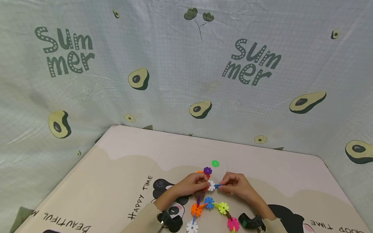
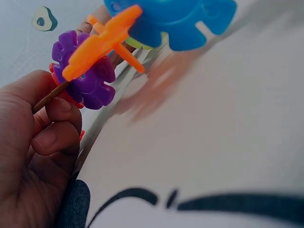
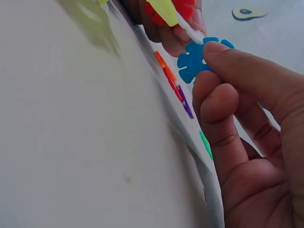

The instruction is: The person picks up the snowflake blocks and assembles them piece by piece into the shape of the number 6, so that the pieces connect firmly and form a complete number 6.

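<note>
In the head view my left hand (image 1: 189, 185) grips a chain of notched plastic snowflake discs near a red disc and a brown disc (image 1: 199, 195). At its fingertips is a white disc (image 1: 211, 185). My right hand (image 1: 236, 186) pinches a blue disc (image 3: 191, 61) between thumb and fingers, its edge meeting the white disc. Below the hands, the chain curves through a purple disc (image 2: 97, 83), an orange disc (image 1: 196, 210), another blue disc (image 1: 209, 203), a yellow disc (image 1: 223, 208) and a pink disc (image 1: 233, 224). A second white disc (image 1: 192, 227) hangs at the lower left.
Beyond the hands, a green disc (image 1: 215, 163), a purple disc (image 1: 208, 170) and an orange disc (image 1: 200, 172) lie on the table, with a red one partly hidden. The printed table cover (image 1: 110, 181) meets an avocado-patterned curtain (image 1: 175, 81) at the back.
</note>
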A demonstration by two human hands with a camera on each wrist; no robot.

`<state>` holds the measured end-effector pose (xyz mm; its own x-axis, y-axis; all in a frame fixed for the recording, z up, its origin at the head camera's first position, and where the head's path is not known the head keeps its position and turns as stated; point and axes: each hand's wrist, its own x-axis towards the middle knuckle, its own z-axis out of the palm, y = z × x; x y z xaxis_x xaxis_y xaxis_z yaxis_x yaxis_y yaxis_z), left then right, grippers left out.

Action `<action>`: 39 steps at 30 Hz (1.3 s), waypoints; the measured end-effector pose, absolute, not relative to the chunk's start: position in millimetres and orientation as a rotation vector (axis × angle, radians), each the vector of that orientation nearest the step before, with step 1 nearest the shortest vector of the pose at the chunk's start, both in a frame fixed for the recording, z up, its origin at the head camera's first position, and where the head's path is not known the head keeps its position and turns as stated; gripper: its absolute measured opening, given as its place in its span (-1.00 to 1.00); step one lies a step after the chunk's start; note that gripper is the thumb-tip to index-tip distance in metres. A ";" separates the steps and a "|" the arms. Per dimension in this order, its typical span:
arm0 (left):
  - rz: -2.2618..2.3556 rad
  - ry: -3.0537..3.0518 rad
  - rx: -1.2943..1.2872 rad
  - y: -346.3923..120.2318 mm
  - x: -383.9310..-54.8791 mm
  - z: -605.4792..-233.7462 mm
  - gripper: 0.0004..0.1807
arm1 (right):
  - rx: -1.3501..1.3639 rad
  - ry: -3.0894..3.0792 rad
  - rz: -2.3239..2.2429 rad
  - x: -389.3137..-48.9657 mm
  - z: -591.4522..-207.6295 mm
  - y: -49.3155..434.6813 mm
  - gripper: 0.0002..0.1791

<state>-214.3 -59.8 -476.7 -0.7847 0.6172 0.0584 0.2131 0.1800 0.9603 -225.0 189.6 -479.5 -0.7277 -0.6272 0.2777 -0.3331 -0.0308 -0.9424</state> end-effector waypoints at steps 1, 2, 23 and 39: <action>1.635 2.117 0.783 -60.0 -214.2 -476.8 -0.82 | -1.042 2.011 -1.835 -225.1 -479.4 189.0 -0.93; 1.635 2.114 0.778 -60.1 -214.1 -477.0 -0.82 | -1.062 2.009 -1.836 -225.2 -479.4 188.4 -0.93; 1.604 2.103 0.857 -60.7 -214.9 -476.4 -0.84 | -1.157 2.134 -1.839 -223.4 -474.4 184.9 -0.90; 1.648 2.056 0.798 -61.6 -214.2 -475.9 -0.81 | -1.251 2.175 -1.888 -221.7 -477.5 179.3 -0.86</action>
<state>-214.2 -61.6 -475.9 -0.7640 0.6431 0.0515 0.1901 0.1482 0.9705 -221.7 179.3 -477.5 -0.6826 -0.5525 0.4783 -0.5512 -0.0404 -0.8334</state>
